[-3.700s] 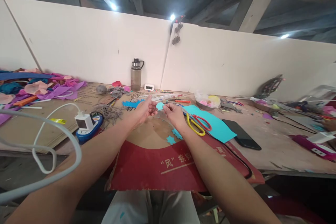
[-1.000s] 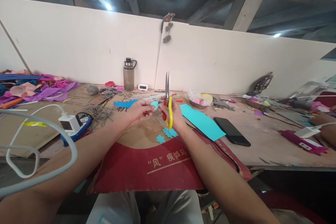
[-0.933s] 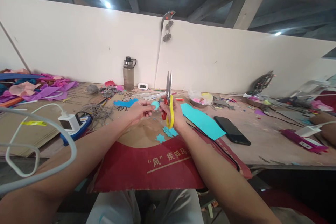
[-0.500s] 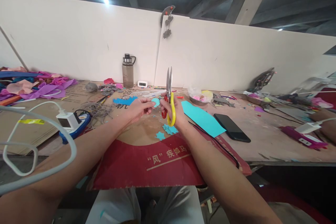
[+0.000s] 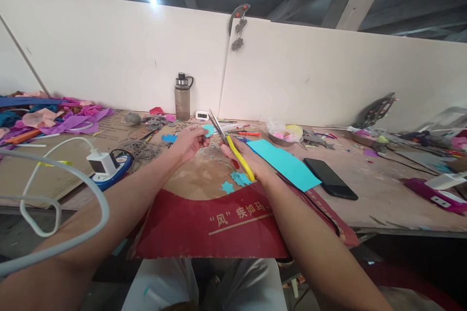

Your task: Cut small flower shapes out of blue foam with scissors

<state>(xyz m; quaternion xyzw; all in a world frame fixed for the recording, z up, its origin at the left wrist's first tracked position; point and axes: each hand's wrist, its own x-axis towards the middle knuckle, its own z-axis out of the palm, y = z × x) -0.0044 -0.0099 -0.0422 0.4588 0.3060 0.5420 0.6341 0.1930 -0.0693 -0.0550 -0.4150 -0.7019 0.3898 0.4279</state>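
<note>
My left hand (image 5: 192, 143) pinches a small rounded turquoise paper piece (image 5: 208, 130) between thumb and fingertips. Around the handles of a pair of scissors (image 5: 239, 155), one yellow and one red, my right hand (image 5: 245, 151) is closed. The blades are parted a little and point up and left, close to the paper piece. Below the hands lie several turquoise star-like cut-outs (image 5: 227, 187) on a red and brown cardboard sheet (image 5: 219, 233). A larger turquoise sheet (image 5: 286, 164) rests to the right of my right hand.
A black phone (image 5: 330, 178) lies right of the turquoise sheet. Toward the back stand a bottle (image 5: 182, 97) and a small white digital device (image 5: 202, 115). Coloured scraps (image 5: 62, 119), a white charger (image 5: 101, 163) and a looping cable occupy the left. A purple power strip (image 5: 434, 195) lies far right.
The scissors have swung from upright to leaning left, with their blades nearer the paper. My left hand has lifted the paper piece slightly. The view has shifted a little.
</note>
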